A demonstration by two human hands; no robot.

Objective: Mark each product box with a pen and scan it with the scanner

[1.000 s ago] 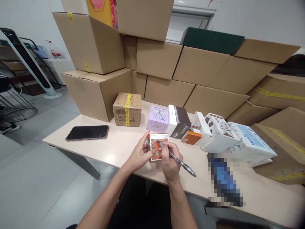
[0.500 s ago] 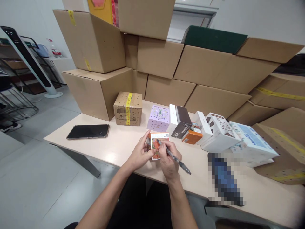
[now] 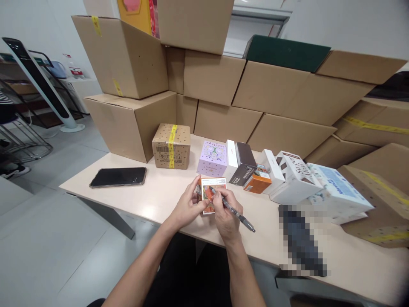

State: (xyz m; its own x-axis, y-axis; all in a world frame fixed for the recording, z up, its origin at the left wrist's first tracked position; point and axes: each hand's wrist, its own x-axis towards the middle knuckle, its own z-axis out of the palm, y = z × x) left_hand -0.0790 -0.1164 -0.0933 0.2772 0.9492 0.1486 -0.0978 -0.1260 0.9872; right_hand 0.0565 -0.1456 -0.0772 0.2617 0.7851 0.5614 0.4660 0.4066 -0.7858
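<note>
The small box (image 3: 206, 195) is near the front edge of the tabletop (image 3: 159, 196), printed face toward the person; whether it touches the surface cannot be told. The left hand (image 3: 188, 207) has its fingers curled about the box's left side, thumb on the face. The right hand (image 3: 228, 220) has its fingers pinched around a pen (image 3: 244, 221), tip at the face. Just beyond stands a purple box (image 3: 211, 164). A phone (image 3: 118, 177) lies toward the left edge; stacked cartons (image 3: 226, 121) line the back edge.
</note>
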